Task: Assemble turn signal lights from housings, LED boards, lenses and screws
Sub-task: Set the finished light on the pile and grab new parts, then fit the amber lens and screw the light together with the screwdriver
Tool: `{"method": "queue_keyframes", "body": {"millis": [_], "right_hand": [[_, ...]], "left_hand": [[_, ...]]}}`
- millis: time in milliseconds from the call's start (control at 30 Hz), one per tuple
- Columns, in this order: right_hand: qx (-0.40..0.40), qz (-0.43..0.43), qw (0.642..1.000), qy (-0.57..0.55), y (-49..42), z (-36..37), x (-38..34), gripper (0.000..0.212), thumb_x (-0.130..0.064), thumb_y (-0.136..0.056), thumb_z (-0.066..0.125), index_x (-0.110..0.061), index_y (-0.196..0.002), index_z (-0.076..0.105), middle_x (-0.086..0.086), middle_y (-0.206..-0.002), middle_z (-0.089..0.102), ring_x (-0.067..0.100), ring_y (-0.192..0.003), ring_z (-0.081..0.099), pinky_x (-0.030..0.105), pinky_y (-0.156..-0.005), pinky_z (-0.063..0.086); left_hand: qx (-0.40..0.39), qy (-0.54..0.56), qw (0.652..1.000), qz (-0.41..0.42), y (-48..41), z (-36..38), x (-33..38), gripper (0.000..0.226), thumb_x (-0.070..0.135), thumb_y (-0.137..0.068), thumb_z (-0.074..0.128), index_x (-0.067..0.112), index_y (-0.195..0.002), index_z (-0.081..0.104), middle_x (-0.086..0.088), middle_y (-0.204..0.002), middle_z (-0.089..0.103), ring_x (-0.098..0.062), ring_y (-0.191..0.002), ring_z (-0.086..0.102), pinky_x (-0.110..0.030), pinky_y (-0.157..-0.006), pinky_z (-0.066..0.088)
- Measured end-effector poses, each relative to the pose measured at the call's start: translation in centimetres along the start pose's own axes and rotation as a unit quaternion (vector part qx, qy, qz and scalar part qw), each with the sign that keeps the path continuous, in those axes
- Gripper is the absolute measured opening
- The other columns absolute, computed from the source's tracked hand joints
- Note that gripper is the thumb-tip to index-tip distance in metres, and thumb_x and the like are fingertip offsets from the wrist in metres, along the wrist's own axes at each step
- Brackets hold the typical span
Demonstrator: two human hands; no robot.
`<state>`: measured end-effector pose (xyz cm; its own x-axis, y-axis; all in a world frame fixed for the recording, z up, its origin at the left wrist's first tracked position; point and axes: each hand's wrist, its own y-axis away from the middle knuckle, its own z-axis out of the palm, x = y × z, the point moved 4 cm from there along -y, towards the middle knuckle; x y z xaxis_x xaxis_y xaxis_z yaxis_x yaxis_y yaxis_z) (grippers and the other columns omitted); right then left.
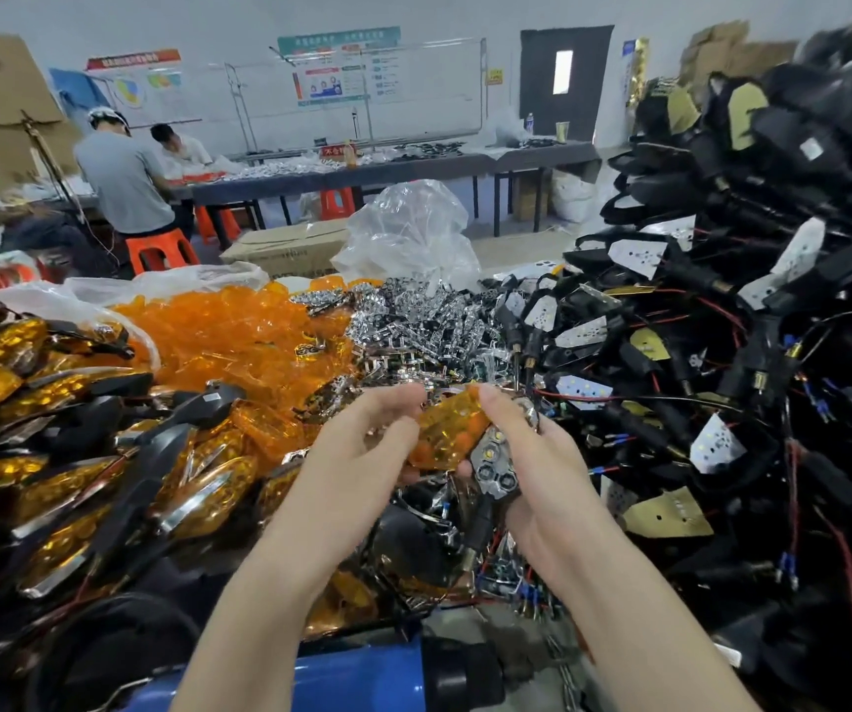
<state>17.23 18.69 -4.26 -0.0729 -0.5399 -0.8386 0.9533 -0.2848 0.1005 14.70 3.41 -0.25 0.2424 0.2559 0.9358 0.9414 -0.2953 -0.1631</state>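
Note:
Both hands meet over the middle of the bench. My left hand (362, 444) holds the left side of an orange lens (447, 429), fingers curled round its edge. My right hand (532, 454) grips a chrome reflector (490, 467) with its LEDs, thumb pressing on the lens top. The lens lies over the reflector's upper part. A black housing stem hangs below the reflector.
Loose orange lenses (229, 331) pile at centre left, chrome reflectors (413, 316) behind the hands, finished amber lights (54, 454) on the left. Black wired housings (722, 352) stack high on the right. A blue cylinder (362, 675) lies at the near edge. People sit at far tables.

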Motion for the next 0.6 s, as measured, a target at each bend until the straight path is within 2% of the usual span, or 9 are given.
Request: {"method": "queue_keyframes", "body": {"millis": [67, 167, 267, 333, 433, 500, 533, 600], "right_hand": [[0.002, -0.005, 1.000, 0.002, 0.04, -0.10, -0.01, 0.033, -0.032, -0.096, 0.070, -0.004, -0.114, 0.072, 0.014, -0.097, 0.078, 0.020, -0.073, 0.072, 0.026, -0.055, 0.056], [-0.005, -0.014, 1.000, 0.026, -0.06, -0.13, 0.09, 0.031, -0.032, -0.096, 0.069, -0.005, -0.111, 0.073, 0.015, -0.100, 0.078, 0.024, -0.083, 0.074, 0.031, -0.067, 0.059], [0.002, -0.033, 0.997, 0.064, -0.19, 0.06, 0.10, 0.018, -0.032, -0.095, 0.070, -0.016, -0.092, 0.079, 0.014, -0.101, 0.078, 0.036, -0.100, 0.072, 0.049, -0.096, 0.055], [-0.007, -0.038, 0.996, 0.081, -0.16, 0.33, 0.07, 0.014, -0.032, -0.096, 0.070, -0.023, -0.091, 0.080, 0.013, -0.103, 0.078, 0.038, -0.107, 0.071, 0.057, -0.105, 0.050], [-0.022, -0.042, 0.995, 0.088, -0.22, 0.47, 0.01, 0.010, -0.036, -0.094, 0.072, -0.029, -0.098, 0.078, 0.010, -0.106, 0.078, 0.034, -0.110, 0.070, 0.059, -0.109, 0.046], [-0.024, -0.047, 0.996, 0.069, -0.22, 0.46, -0.10, 0.010, -0.038, -0.088, 0.076, -0.031, -0.095, 0.078, 0.004, -0.104, 0.078, 0.026, -0.108, 0.070, 0.053, -0.108, 0.047], [-0.029, -0.047, 0.997, 0.054, -0.27, 0.44, -0.09, 0.007, -0.038, -0.087, 0.076, -0.032, -0.092, 0.077, 0.002, -0.099, 0.078, 0.022, -0.101, 0.071, 0.048, -0.101, 0.052], [-0.045, -0.032, 0.998, 0.017, -0.39, 0.48, -0.05, 0.008, -0.029, -0.093, 0.071, -0.032, -0.088, 0.077, 0.002, -0.092, 0.077, 0.018, -0.085, 0.072, 0.036, -0.077, 0.059]], "left_hand": [[-0.042, -0.094, 0.993, 0.056, 0.22, 0.05, 0.54, 0.020, 0.031, -0.099, 0.057, 0.045, -0.113, 0.061, 0.027, -0.100, 0.069, 0.007, -0.083, 0.065, -0.012, -0.071, 0.050], [-0.070, -0.168, 0.981, 0.071, 0.36, 0.42, 0.75, 0.023, 0.040, -0.093, 0.065, 0.048, -0.111, 0.053, 0.039, -0.105, 0.063, 0.017, -0.100, 0.056, -0.021, -0.088, 0.047], [-0.049, -0.235, 0.968, 0.077, 0.30, 0.14, 0.75, 0.028, 0.048, -0.086, 0.067, 0.051, -0.104, 0.047, 0.027, -0.107, 0.059, 0.016, -0.106, 0.046, -0.013, -0.085, 0.041], [-0.058, -0.250, 0.963, 0.077, 0.21, 0.05, 0.87, 0.032, 0.052, -0.085, 0.067, 0.052, -0.103, 0.042, 0.028, -0.110, 0.054, 0.014, -0.107, 0.045, -0.009, -0.080, 0.041], [-0.073, -0.267, 0.957, 0.087, 0.12, 0.30, 0.79, 0.053, 0.054, -0.086, 0.065, 0.058, -0.127, 0.032, 0.039, -0.110, 0.044, 0.010, -0.111, 0.045, -0.011, -0.083, 0.040], [-0.075, -0.277, 0.953, 0.095, 0.17, 0.33, 0.74, 0.061, 0.056, -0.087, 0.060, 0.051, -0.142, 0.032, 0.041, -0.109, 0.041, 0.009, -0.112, 0.042, -0.014, -0.089, 0.040], [-0.079, -0.281, 0.952, 0.094, 0.18, 0.31, 0.63, 0.063, 0.057, -0.087, 0.057, 0.047, -0.145, 0.033, 0.040, -0.112, 0.042, 0.008, -0.114, 0.042, -0.017, -0.094, 0.042], [-0.081, -0.279, 0.953, 0.090, 0.15, 0.32, 0.35, 0.063, 0.058, -0.086, 0.054, 0.042, -0.146, 0.037, 0.037, -0.116, 0.046, 0.012, -0.112, 0.044, -0.018, -0.099, 0.043]]}}
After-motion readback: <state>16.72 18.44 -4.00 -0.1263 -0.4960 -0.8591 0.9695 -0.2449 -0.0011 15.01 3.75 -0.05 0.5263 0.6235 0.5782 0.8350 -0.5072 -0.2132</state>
